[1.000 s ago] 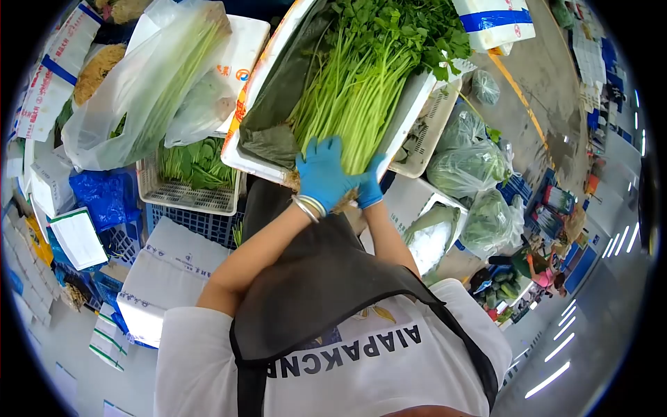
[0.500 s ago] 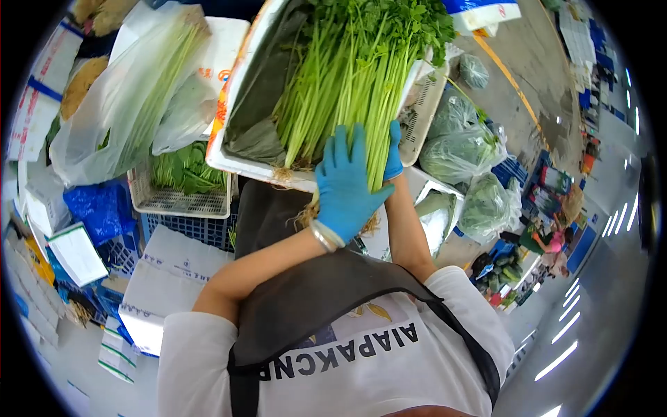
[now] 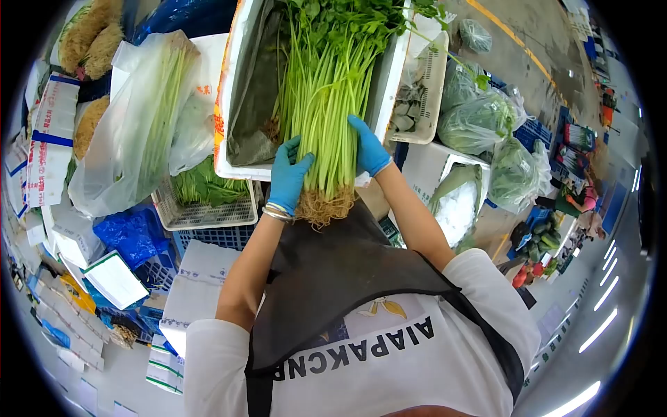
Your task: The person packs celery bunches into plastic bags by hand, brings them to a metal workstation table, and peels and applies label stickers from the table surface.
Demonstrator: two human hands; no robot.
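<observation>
A thick bunch of leafy celery point(image 3: 326, 132) with stringy roots lies in a white foam box point(image 3: 233, 169), its leaves away from me. The roots hang over the box's near edge, above my dark apron. My left hand point(image 3: 288, 177), in a blue glove, grips the bunch's left side just above the roots, thumb on top of the stalks. On the opposite side my right hand point(image 3: 370, 148), also gloved in blue, presses against the stalks. Between them the two hands hold the bunch together; some fingertips are hidden. Dark sheeting point(image 3: 256, 104) lines the box's left side.
Bagged long green stalks point(image 3: 156, 111) and a crate of leafy greens point(image 3: 201, 219) are at left. A pale basket point(image 3: 434, 90), bagged vegetables point(image 3: 479, 125) and an opened white box point(image 3: 434, 170) stand at right. Farther right, people work among produce.
My left hand has moved from lying spread on top of the stalks to their left side. The celery is now gathered between both hands, its roots more fully in view.
</observation>
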